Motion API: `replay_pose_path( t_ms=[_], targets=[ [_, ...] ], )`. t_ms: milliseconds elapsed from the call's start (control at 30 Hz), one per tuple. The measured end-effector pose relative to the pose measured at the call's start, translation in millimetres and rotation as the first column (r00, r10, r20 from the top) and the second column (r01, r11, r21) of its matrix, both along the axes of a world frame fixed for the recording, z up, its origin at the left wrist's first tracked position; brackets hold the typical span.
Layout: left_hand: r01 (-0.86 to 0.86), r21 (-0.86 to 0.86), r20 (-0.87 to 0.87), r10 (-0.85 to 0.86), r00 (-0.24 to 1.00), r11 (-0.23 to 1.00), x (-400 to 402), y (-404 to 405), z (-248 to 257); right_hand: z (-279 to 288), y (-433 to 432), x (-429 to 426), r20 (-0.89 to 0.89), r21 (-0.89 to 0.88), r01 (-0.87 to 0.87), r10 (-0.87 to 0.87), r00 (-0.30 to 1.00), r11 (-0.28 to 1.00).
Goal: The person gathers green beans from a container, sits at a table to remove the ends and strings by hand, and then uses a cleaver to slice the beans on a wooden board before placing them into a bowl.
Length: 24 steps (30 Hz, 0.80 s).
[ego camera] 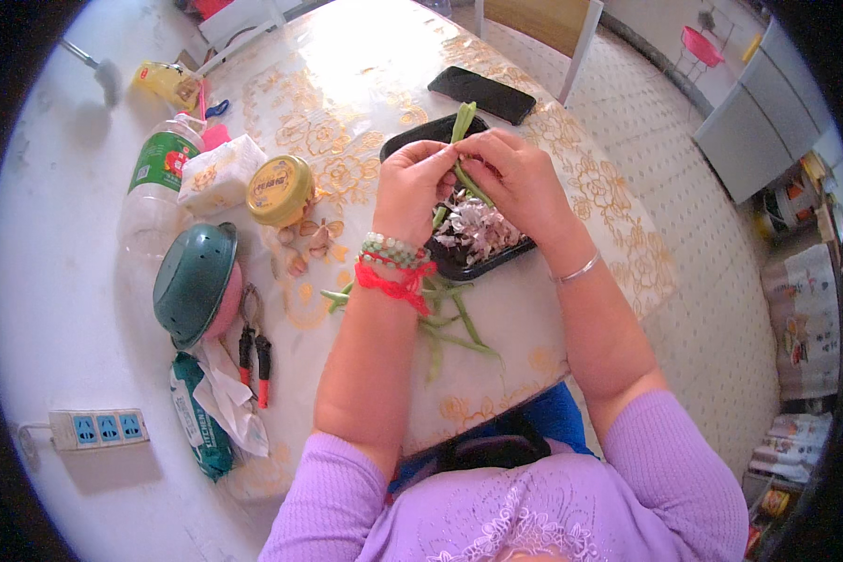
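Observation:
Both my hands meet over a black plastic tray (464,272). Between the fingertips of my left hand (413,179) and my right hand (516,175) is a green bean pod (464,123), pinched by both. Garlic skins (479,228) lie in the tray beneath them, partly hidden by my hands. More green beans (467,319) are scattered on the flowered tablecloth by my left forearm, which covers part of them. Garlic bulbs and cloves (319,239) rest left of my left wrist, near a jar with a gold lid (277,190).
A black smartphone (482,93) lies beyond the tray. Along the left stand a plastic bottle (158,183), a tissue pack (221,174) and a green plastic basin (195,284). Pliers with black and red handles (255,351) lie beside a green wipes pack (200,421).

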<state>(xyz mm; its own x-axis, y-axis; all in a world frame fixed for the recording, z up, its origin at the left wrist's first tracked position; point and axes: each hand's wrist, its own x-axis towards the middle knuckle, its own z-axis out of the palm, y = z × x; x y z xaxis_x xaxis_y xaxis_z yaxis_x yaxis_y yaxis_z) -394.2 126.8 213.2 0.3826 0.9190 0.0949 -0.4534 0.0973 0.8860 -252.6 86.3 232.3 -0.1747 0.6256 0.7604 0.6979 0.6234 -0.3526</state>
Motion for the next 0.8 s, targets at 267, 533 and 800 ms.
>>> replay_pose_path(
  t_ms=[267, 533, 800],
  targets=[
    [-0.048, 0.083, -0.078, 0.054, 0.996, 0.995, 2.7, -1.0, 0.4, -10.1, 16.9, -1.4, -0.846, -0.264, -0.435, 0.010, 0.533, 0.861],
    [-0.051, 0.177, -0.200, 0.086, 0.976, 0.983, -4.3, 0.6, 5.0, -13.9, 22.4, -4.8, -0.813, -0.335, -0.469, 0.001, 0.583, 0.817],
    [-0.178, 0.362, -0.111, 0.232, 0.966, 0.915, -8.4, 5.4, 4.8, -18.5, 29.4, -15.4, -0.465, -0.247, -0.077, -0.048, 0.884, 0.966]
  ],
)
